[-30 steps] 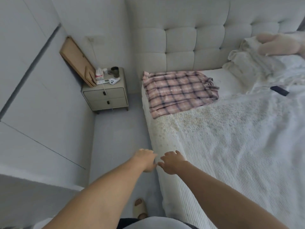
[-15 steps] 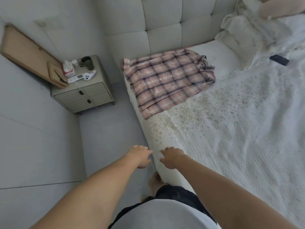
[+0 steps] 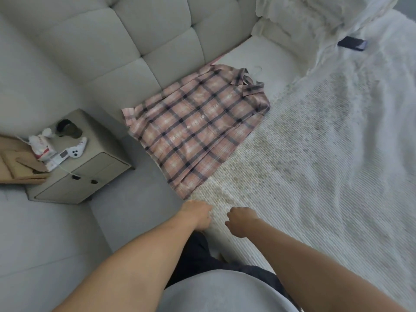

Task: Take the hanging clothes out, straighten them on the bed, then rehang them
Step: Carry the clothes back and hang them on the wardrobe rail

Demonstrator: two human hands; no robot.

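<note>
A pink and navy plaid shirt [image 3: 198,127] lies spread flat near the head of the bed [image 3: 326,188], collar toward the pillows and hem toward me. A white hanger hook [image 3: 257,69] pokes out at its collar. My left hand [image 3: 198,213] hovers at the bed's side edge just below the shirt's hem, fingers curled down, holding nothing. My right hand [image 3: 242,224] is beside it over the white ribbed cover, curled into a loose fist and also holding nothing. Neither hand touches the shirt.
A tufted headboard [image 3: 146,46] stands behind the shirt. A grey nightstand [image 3: 94,170] to the left carries a cup, a white controller and a tissue pack. Crumpled pillows [image 3: 292,25] and a dark phone-like object [image 3: 351,43] lie at the far right.
I have stepped closer to the head of the bed, so the shirt now lies nearer in front of my hands. Both hands stay side by side at the bed edge, fingers curled tighter.
</note>
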